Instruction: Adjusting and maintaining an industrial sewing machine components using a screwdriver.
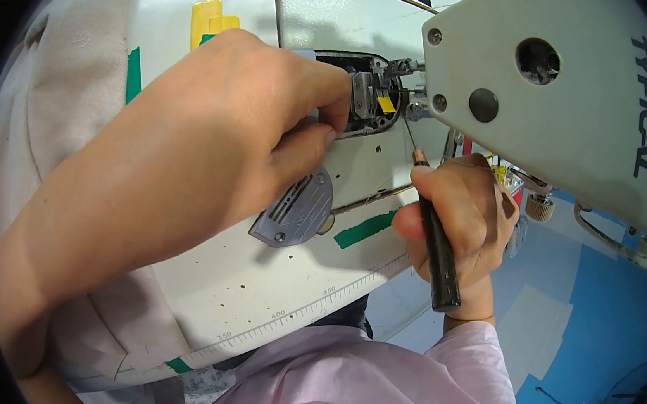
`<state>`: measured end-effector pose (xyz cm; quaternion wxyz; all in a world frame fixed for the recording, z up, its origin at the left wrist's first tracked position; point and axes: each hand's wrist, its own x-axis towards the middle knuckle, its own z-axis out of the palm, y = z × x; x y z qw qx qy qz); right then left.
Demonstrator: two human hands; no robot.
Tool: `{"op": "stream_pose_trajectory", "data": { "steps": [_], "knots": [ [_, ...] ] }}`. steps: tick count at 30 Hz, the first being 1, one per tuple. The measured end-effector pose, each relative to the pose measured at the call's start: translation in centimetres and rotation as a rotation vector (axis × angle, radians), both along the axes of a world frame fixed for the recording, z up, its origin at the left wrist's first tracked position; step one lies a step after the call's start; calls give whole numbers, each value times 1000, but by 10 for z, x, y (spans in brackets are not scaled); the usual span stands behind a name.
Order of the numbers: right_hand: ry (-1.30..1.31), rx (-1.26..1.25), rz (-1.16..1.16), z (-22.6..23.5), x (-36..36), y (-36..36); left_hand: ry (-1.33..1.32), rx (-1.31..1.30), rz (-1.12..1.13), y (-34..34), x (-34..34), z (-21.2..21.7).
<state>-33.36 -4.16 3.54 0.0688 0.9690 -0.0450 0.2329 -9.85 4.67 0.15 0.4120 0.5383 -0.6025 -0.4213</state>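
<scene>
A sewing machine's bed opening (369,128) lies uncovered, showing the feed dog (363,95) and a small yellow piece (386,104) beside it. My left hand (254,110) reaches over the opening's left side, thumb and forefinger curled close together; what they hold, if anything, is hidden. A slim tool with a black handle (439,268), a copper-coloured collar and a thin metal shaft is gripped in my right hand (466,216). Its shaft points up toward the opening's right end, under the needle area. Below my left hand, a metal needle plate (295,209) lies loose on the white bed (254,273).
The white machine head (583,94) overhangs the right side. Beige cloth (69,92) covers the bed's left edge. Yellow tape (204,23) and green tape (365,229) are stuck on the bed, and a ruler scale (290,309) runs along its front edge.
</scene>
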Motion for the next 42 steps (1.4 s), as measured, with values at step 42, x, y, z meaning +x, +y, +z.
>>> {"op": "stream_pose_trajectory", "data": {
  "steps": [42],
  "knots": [
    [-150, 694, -205, -18, -20, 19, -946, -378, -82, -26, -32, -17]
  ]
}}
